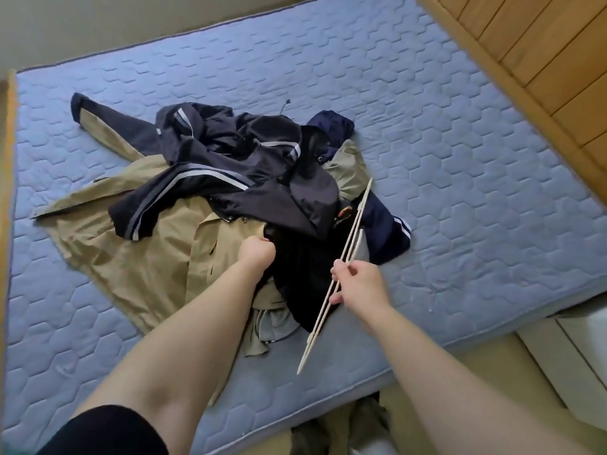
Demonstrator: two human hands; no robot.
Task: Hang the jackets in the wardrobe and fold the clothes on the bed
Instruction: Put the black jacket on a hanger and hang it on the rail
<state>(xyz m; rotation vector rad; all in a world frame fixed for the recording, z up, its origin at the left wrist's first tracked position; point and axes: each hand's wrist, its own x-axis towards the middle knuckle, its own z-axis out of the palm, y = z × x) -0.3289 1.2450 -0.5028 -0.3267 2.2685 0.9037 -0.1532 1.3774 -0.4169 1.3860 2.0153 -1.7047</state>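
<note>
A heap of clothes lies on the blue quilted mattress (427, 133). A dark navy jacket (230, 172) with grey stripes sprawls on top of a beige coat (138, 257). A black garment (302, 267) lies at the near side of the heap. My left hand (256, 251) grips the edge of the black garment where it meets the beige coat. My right hand (358, 284) holds a thin cream hanger (345, 257) edge-on above the black garment. A navy piece with white stripes (391, 234) pokes out at the right.
A wooden slatted panel (542, 60) rises at the far right of the bed. A wooden bed frame edge (6, 192) runs along the left. White furniture (574, 356) stands at the near right beside the mattress. More fabric lies on the floor (361, 425) below the mattress edge.
</note>
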